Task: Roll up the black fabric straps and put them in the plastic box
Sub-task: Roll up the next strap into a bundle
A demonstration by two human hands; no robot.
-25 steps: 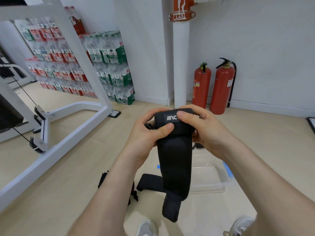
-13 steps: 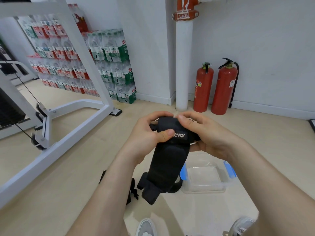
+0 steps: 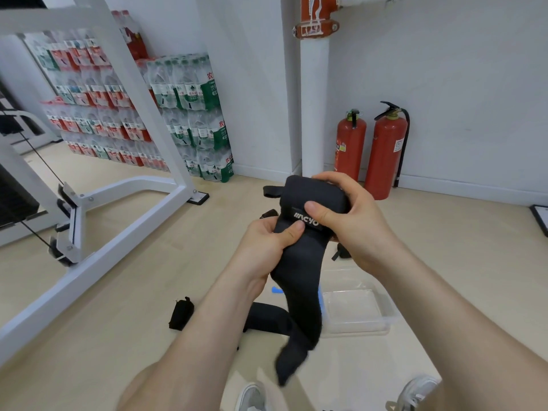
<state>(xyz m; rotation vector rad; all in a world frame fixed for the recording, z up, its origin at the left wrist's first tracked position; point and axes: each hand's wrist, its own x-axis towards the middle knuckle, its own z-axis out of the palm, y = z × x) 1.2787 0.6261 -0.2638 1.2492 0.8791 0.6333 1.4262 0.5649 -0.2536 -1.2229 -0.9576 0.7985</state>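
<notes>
**A:** Far left on the floor (image 3: 118, 292) lies a small black bundle (image 3: 181, 314), and nearer us a second strap (image 3: 267, 318). Neither is boxed yet.

**B:** Then our left hand (image 3: 267, 247): its grip pinches the black fabric strap (image 3: 302, 277) just below the white logo.

**A:** Our right hand (image 3: 350, 221) curls round the rolled top, thumb on the logo. We hold it in the air, with the tail hanging loose.

**B:** The plastic box (image 3: 355, 310) sits on the floor below, to the right.

**A:** Our worry is that the padded roll looks springy. If either thumb eases, we'd expect it to unwind.

**B:** And winding crookedly could leave us a cone that slips apart. The dangling tail might also snag that second strap.
</notes>
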